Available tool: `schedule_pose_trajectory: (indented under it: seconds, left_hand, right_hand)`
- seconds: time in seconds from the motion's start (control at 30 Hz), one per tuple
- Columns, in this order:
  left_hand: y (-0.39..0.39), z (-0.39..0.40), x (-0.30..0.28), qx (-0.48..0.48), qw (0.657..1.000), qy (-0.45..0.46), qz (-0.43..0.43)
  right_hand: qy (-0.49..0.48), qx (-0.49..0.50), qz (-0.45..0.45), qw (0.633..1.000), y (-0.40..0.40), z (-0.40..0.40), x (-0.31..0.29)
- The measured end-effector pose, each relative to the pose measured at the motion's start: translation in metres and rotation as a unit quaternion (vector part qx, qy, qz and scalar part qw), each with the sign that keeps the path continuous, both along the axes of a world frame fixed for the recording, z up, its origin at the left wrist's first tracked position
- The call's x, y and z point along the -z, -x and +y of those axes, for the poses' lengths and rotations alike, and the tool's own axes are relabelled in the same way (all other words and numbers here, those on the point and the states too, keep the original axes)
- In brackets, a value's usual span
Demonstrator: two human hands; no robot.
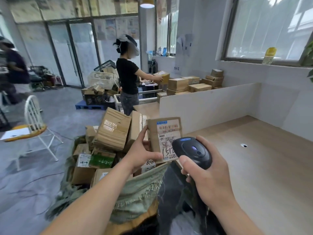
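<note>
1. Left hand (142, 150) grips a small cardboard parcel (156, 133): thumb on the near face, fingers curled behind the left edge. It is held up in the air, with the label (168, 133) facing the camera.
2. Right hand (208, 168) is wrapped round a black scanner (193, 152), thumb along its near side. The scanner head sits just right of the left hand and overlaps the label's lower right corner (touching or a hair apart, can't tell).
3. Done so far, by the look of it: one parcel picked out, turned label-up and brought to the scanner.
4. Step in hand looks like the scan itself. No beam shows on the label, so I can't confirm a read.
5. Left for this parcel: get the read, then put it down. My guess is the wooden bench (254, 158), right of the right hand.
6. Backlog: an open woven sack (142, 189) sits under the left forearm. Boxes (111, 131) are heaped in it, left of and beyond the left hand.
7. Judgement: most of the job is probably ahead, since the heap is large. The number already scanned can't be read from this view.
</note>
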State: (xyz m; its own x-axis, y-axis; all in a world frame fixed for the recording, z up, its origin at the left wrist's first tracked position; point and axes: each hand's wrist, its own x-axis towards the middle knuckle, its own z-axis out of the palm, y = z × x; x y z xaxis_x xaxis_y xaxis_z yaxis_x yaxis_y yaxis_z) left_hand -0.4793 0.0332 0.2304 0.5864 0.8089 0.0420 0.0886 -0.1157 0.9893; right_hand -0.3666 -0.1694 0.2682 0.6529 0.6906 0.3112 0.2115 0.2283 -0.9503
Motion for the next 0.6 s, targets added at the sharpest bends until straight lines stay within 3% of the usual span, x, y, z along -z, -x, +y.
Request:
schedule_pose_trajectory:
  seconds: [0.37,0.6]
  left_hand:
    - [0.052,0.023,-0.010,-0.066,0.998,0.005,0.001]
    - [0.112,0.037,-0.039,-0.139,0.981,-0.084,0.106]
  right_hand:
    - [-0.028,-0.078,0.016,0.996,0.000,0.018,0.001]
    - [-0.027,-0.112,0.032,0.993,-0.012,0.025,0.010]
